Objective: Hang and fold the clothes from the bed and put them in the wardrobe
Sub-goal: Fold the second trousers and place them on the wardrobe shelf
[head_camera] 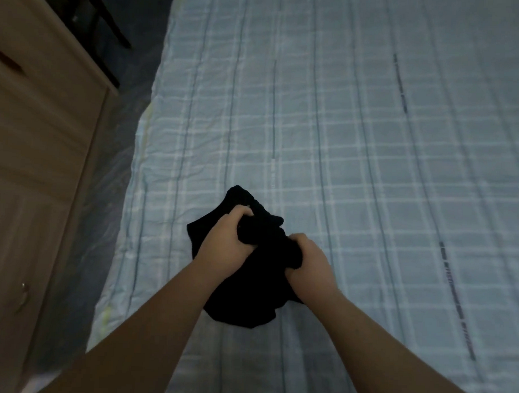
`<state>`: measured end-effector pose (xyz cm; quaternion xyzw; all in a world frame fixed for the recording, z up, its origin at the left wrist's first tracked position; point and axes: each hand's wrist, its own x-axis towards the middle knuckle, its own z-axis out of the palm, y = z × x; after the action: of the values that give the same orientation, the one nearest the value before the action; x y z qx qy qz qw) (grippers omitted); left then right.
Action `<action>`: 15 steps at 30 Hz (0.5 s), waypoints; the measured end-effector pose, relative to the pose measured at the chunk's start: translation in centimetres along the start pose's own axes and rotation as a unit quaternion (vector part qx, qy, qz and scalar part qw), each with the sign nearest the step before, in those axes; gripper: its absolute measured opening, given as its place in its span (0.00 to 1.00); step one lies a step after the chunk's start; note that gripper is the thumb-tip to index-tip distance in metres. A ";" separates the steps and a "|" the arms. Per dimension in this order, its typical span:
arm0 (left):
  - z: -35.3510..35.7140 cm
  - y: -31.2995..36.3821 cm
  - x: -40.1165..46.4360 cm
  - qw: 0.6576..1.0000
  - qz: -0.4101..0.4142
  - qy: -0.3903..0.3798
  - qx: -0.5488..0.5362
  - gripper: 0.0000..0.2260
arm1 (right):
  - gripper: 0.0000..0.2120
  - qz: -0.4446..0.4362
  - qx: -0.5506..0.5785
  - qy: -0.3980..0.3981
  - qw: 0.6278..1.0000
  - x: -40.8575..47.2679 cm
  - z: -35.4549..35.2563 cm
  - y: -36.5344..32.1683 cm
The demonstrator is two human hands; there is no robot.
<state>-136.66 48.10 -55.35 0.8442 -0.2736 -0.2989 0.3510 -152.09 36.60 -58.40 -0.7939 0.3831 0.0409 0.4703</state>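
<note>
A black garment (243, 298) is bunched up over the near part of the bed (372, 141), which has a pale blue checked cover. My left hand (225, 242) grips a fold of the black cloth near its top. Just to the right, my right hand (310, 264) grips another bunch of the same cloth. The two hands are close together, fingers curled into the fabric. How much of the garment rests on the bed I cannot tell.
A light wooden cabinet (38, 165) with a small metal knob (23, 286) stands along the left side. Between it and the bed runs a narrow strip of dark floor (106, 173). A dark piece of furniture (105, 23) stands at the top left.
</note>
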 end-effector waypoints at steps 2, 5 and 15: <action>-0.8 0.6 -3.6 1.000 0.022 -0.001 -0.001 0.16 | 0.16 -0.018 -0.006 -0.013 1.000 -2.9 -0.7 -0.3; -1.6 1.7 -9.6 0.998 0.050 -0.022 -0.010 0.21 | 0.18 -0.026 -0.014 -0.094 0.995 -7.7 -2.3 -1.7; -4.4 11.1 -26.4 0.984 0.089 -0.094 -0.122 0.27 | 0.11 -0.019 0.075 0.038 0.996 -25.3 -6.2 -4.7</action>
<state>-154.14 61.02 -36.19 0.7352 -0.3407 -0.3759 0.4495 -168.63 47.43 -40.82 -0.7645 0.3877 -0.0275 0.5143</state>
